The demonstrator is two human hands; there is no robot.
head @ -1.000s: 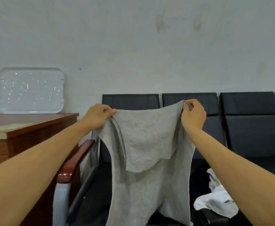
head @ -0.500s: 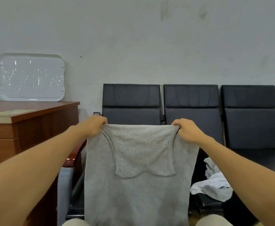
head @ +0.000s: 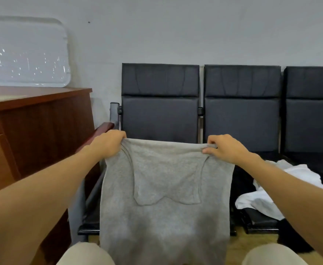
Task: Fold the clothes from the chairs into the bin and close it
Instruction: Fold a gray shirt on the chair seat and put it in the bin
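Both hands, left hand (head: pixel 109 144) and right hand (head: pixel 226 149), pinch the grey top (head: pixel 164 188) (folded edge uppermost) taut, probably to square it for folding

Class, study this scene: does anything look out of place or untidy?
Yes: white clothes lie crumpled in a heap on the chairs, unfolded. The grey top, gripped by left hand and right hand, hangs level.

We count three black chairs (head: pixel 160 115), one grey shirt (head: pixel 164 188), one white cloth (head: pixel 262 199), one brown desk (head: pixel 42 119), one clear lid (head: pixel 22 52) and two hands: the left hand (head: pixel 107 145) and the right hand (head: pixel 227 149)
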